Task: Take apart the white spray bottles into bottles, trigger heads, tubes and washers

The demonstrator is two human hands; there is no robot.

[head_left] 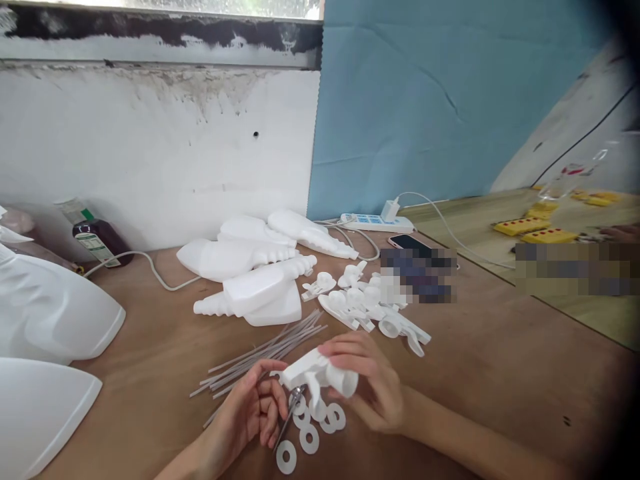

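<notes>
My right hand (370,380) is closed around a white trigger spray head (320,373), fingers over its top and the round collar turned toward me. My left hand (255,407) is palm up at the nozzle end, its thumb stretched to the nozzle tip and its other fingers loosely curled below, apart from the thumb. Close to those fingers is a slim metal tool (296,400), partly hidden; whether the fingers touch it I cannot tell. Several flat white ring washers (309,439) lie beneath the spray head. Thin grey tubes (265,353) are spread behind my left hand.
Several white plastic bottles (260,287) lie at the back, larger ones (40,400) at left. A pile of spray heads (360,297) sits beyond my right hand. Near the wall are a dark bottle (100,240), a power strip (373,222) and a phone (410,244).
</notes>
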